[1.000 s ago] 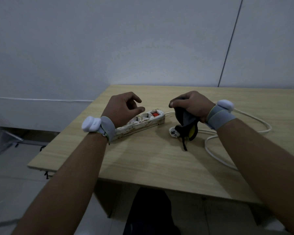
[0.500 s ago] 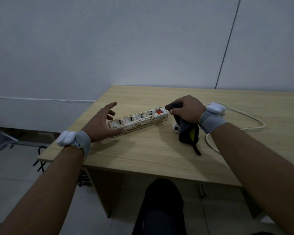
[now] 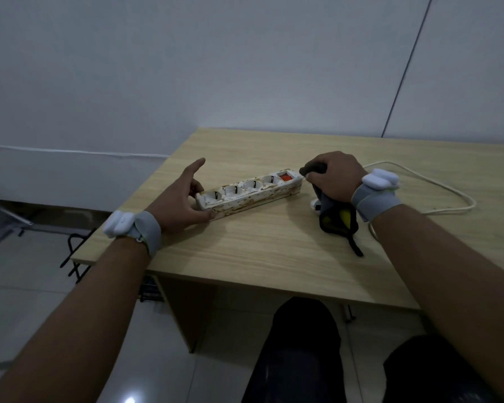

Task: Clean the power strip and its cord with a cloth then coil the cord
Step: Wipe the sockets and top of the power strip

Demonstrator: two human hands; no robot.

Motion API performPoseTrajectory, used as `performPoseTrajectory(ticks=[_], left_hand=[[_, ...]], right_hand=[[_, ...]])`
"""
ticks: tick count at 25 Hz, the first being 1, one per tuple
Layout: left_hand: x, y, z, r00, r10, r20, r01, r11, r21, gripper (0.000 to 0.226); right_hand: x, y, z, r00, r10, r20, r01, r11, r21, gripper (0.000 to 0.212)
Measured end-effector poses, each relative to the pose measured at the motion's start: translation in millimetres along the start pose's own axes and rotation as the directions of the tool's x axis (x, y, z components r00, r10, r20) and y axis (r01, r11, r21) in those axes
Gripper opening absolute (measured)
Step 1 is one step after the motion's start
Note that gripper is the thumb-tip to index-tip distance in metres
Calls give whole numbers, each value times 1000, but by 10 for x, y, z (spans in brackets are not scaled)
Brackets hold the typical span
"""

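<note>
A: Power strip [image 3: 249, 191]?

B: White, stained brown along the side. Lies flat on the wooden surface [image 3: 274, 248], angled, with its red switch [image 3: 285, 177] at the far right end. Four sockets visible in a row.

A: Left hand [image 3: 181, 199]?

B: At the strip's near left end. Fingers mostly straight, index pointing forward and up. Thumb lies against the strip's front corner, other fingers sit behind the end. Grip is loose and spread, not curled round anything. Looks like touching or steadying, not holding.

A: Right hand [image 3: 333, 177]?

B: Just beside the switch end of the strip. Grip is closed, fingers curled round a dark cloth [image 3: 336, 219]. The cloth bunches in the fist and hangs down onto the surface, with yellow patches and a black strap trailing toward the near edge. Can't tell if the cloth actually touches the strip.

A: Cord [image 3: 437, 187]?

B: White, loose, uncoiled. Loops out to the right behind the right wrist and comes back toward the hand. The white plug [image 3: 314, 204] is partly hidden behind the cloth.

A: Anything else?

B: Grey wristbands [image 3: 150, 232] with white modules on both wrists. Dark trouser legs under the surface, tiled floor, plain wall behind.
</note>
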State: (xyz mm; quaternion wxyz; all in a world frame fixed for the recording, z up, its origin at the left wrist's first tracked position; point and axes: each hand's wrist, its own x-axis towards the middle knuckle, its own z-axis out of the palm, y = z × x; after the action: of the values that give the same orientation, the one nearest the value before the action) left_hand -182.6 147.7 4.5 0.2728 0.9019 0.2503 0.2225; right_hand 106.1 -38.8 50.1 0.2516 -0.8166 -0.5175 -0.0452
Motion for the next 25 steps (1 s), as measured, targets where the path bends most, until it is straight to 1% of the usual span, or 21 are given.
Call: performPoseTrajectory(ticks=[3, 10, 17, 23, 25], left_hand=[[49, 12, -9, 1000, -7, 14, 7, 1000, 10, 113], [321, 119, 58, 998, 12, 66, -13, 1000, 27, 109], [727, 177, 141, 991, 17, 129, -22, 999, 36, 103], [1000, 87, 275, 988, 59, 141, -63, 998, 19, 100], [1058, 42, 278, 987, 86, 139, -88, 996, 10, 99]], right_hand=[[27, -6, 23, 999, -33, 8, 34, 996, -78, 25], [105, 112, -27, 999, -51, 14, 52, 988, -146, 25], [292, 423, -127, 999, -24, -30, 15, 965, -262, 27], [291, 556, 14, 998, -53, -42, 44, 980, -192, 26], [292, 595, 66, 997, -32, -70, 19, 983, -183, 27]])
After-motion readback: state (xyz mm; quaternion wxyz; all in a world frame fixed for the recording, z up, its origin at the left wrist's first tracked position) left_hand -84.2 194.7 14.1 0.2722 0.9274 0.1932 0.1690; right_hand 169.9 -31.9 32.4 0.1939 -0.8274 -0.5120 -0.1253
